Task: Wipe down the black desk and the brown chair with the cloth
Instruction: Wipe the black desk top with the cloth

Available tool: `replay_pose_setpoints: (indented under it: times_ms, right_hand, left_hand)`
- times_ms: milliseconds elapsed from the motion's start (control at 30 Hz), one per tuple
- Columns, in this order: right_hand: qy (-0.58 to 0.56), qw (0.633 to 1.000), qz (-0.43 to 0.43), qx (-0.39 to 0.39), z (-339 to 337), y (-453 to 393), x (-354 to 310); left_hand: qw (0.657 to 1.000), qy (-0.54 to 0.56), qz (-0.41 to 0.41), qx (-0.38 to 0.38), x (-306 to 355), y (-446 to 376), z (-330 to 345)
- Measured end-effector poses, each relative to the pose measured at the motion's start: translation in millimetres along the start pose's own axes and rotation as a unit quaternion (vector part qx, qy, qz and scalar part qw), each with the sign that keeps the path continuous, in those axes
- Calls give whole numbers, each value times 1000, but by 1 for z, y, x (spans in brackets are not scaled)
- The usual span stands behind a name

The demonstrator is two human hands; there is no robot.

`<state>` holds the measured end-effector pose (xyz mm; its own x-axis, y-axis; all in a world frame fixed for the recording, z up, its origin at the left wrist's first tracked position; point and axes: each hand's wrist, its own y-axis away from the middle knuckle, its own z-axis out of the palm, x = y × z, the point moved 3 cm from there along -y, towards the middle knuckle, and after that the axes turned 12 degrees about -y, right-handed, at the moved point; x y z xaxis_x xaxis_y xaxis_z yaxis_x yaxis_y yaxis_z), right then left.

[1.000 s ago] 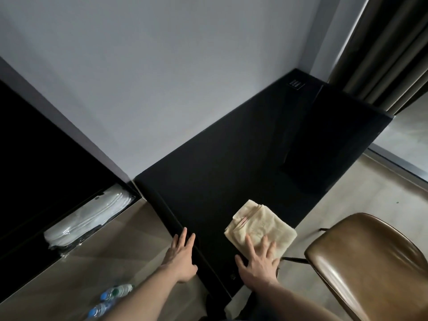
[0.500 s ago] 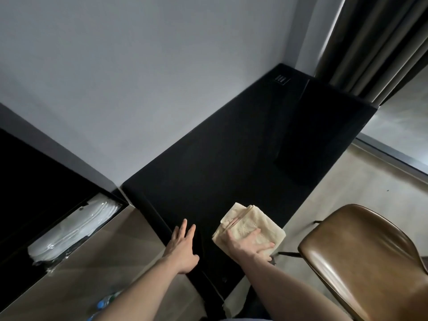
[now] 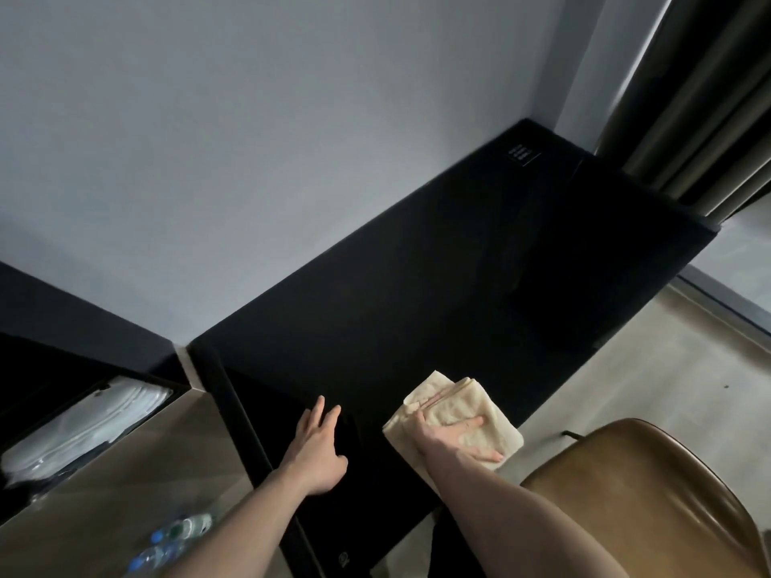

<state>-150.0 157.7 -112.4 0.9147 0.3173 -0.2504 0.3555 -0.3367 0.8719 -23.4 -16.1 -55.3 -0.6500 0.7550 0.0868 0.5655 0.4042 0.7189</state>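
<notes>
- one cloth (image 3: 457,410), cream-colored and folded into a thick pad, sitting lower center of the frame at the near edge of the black surface (image 3: 417,285)
- right hand (image 3: 450,438) flat on it, fingers straight and spread, pressing down
- left hand (image 3: 319,450) lower center-left, fingers relaxed, holding nothing, resting on the surface
- one brown chair (image 3: 646,494) lower right
- two water bottles (image 3: 175,540) bottom left

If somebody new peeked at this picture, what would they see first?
Probably the pale cream folded cloth, bright against the big black desk near its front edge, with the right hand pressing flat on it. Next, the left hand resting open on the desk beside it. Then the shiny brown leather chair at the lower right, beside the desk.
</notes>
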Motion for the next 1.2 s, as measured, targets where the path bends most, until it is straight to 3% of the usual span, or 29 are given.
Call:
replay_pose_setpoints:
  times_ms: [100,233,333,400,567,633,700,733,800,900,1000,1200]
  right_hand:
    - [32,998,-46,1,-29,-6,-30]
    - [60,998,-35,0,-55,7,-45]
    - [10,996,-63,-66,-75,35,-52]
    - [47,994,-77,-63,-86,50,-54]
    - [67,979,-126,-144,-116,114,-58]
    - [127,972,-146,-132,-109,54,-46]
    - [112,972,-171,-117,-90,3,-37]
    - [115,970,-181,-117,-69,-65,-29]
    - [68,984,-133,-100,-51,-125,-25]
    - [62,995,-61,-55,-79,-66,-32]
    - [54,996,-32,-68,-92,-45,-47]
    - [79,996,-39,1,-108,-40,-100]
  left_hand:
    - [1000,27,-4,0,22,0,-5]
    - [999,35,7,2,39,9,-5]
    - [1000,24,15,-7,38,17,1]
    - [1000,14,17,-9,31,17,3]
    - [1000,9,0,-1,13,21,11]
    - [1000,10,4,-9,10,26,19]
    - [1000,13,6,-9,8,28,19]
    - [1000,20,5,-8,8,28,16]
    - [999,33,7,-5,12,26,9]
    - [999,40,19,8,24,17,-1]
    - [999,45,27,15,42,4,-11]
    - [998,57,21,17,82,-32,-35]
